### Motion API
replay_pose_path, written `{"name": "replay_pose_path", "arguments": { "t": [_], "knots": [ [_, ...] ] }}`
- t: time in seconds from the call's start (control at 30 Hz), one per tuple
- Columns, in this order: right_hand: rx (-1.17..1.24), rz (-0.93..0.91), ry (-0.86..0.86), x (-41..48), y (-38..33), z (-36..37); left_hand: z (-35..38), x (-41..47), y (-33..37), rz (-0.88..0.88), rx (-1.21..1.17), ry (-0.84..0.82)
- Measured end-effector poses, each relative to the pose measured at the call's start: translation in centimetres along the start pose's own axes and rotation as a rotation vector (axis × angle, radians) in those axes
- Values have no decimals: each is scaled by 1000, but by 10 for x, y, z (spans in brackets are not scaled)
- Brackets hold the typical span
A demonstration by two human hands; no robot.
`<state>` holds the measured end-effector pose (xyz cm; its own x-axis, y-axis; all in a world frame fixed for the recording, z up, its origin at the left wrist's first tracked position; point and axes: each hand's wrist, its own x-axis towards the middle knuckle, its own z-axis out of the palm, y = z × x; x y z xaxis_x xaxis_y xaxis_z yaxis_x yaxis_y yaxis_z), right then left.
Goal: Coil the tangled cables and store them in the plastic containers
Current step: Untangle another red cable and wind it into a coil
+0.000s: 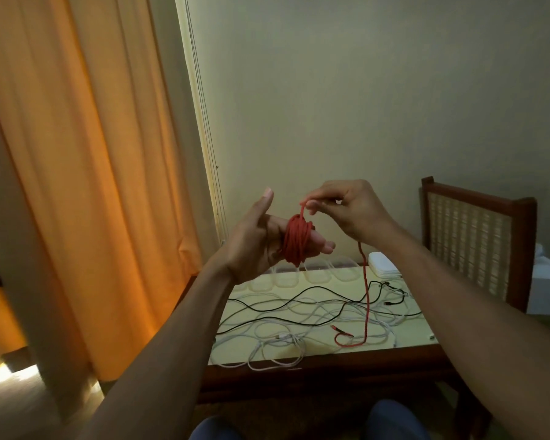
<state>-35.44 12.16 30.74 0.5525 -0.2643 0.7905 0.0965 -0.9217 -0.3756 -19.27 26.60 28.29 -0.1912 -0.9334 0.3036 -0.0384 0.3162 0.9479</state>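
A red cable [296, 242] is wound in several turns around the straight fingers of my left hand [258, 241], held up above the table with the thumb raised. My right hand [346, 208] pinches the red cable just above the coil. From that hand the free length [366, 290] hangs down to the table and ends in a small loop with its plug [340, 330]. Tangled white and black cables [299, 319] lie spread over the pale tabletop [407, 335]. Several clear plastic containers [315, 271] stand in a row at the table's far edge, partly hidden by my left hand.
A stack of white lids [385, 264] lies at the table's far right corner. A wooden chair with a woven back [477, 246] stands to the right. An orange curtain [86, 185] hangs on the left. My knees [391, 420] show below the table's front edge.
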Motion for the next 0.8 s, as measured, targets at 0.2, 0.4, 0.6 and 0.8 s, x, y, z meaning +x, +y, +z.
{"name": "replay_pose_path", "arguments": {
  "t": [0.2,0.4,0.6,0.8],
  "knots": [
    [102,106,-1,-17,7,10,11,3,-2,136,-310,50],
    [-25,90,-36,-36,14,20,19,7,-2,384,-545,188],
    [-185,-47,-11,-47,-1,25,24,11,0,454,-376,420],
    [-323,-144,-15,-53,-8,20,10,17,-3,381,-49,639]
  ]
}}
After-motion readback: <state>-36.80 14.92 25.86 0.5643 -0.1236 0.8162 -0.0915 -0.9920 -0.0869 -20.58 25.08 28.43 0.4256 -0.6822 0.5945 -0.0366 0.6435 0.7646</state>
